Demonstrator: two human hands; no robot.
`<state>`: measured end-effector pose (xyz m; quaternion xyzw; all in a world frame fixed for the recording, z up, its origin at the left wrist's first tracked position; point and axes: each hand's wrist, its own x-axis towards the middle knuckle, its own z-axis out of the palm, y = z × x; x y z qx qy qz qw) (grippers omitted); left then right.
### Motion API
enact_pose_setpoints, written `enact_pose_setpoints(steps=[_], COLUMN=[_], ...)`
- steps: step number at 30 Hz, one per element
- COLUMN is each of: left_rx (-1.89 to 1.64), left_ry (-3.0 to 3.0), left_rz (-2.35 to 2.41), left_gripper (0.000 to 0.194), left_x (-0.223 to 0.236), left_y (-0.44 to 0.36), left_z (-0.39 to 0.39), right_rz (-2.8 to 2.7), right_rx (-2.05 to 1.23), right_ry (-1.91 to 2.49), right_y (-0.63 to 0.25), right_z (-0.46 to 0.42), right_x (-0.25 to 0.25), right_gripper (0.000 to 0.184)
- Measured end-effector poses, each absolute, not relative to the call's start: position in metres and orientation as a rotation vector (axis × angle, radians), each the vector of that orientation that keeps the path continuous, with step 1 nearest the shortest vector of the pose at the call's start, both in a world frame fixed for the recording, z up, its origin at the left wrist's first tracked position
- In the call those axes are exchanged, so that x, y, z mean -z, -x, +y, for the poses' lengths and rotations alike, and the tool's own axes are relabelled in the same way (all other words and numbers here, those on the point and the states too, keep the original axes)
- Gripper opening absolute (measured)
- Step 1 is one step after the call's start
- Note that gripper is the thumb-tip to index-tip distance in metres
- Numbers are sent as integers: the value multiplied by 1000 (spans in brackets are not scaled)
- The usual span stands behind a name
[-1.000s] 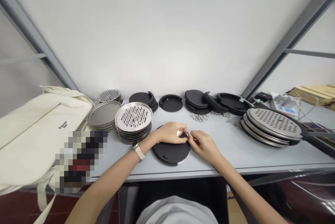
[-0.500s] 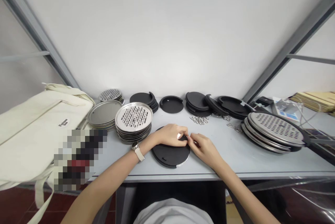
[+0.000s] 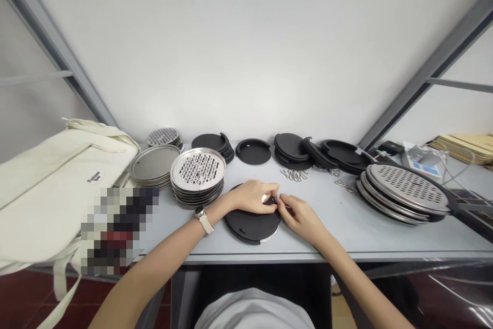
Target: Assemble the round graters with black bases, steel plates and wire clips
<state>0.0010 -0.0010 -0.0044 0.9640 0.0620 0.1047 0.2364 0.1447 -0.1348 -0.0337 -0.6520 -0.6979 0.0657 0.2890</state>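
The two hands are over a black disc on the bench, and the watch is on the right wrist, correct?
No, the watch is on the left wrist, as the head view shows; the left hand and right hand are over the black disc on the bench.
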Motion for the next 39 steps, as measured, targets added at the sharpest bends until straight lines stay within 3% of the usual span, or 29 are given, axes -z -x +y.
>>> enact_pose_setpoints(steps=[22,39], left_rx=[-281,-318], left_ry=[-2659,-2577], left_rz=[159,147], left_gripper=[19,10], left_x=[2,-1], left_y=[0,0], left_z=[-2,-2], right_rz=[-1869,-1836], right_rx=[-214,-35], right_ry=[1717,1748], right_y=[-145,-144], right_z=[-134,-133], right_x=[32,35], right_gripper=[31,31])
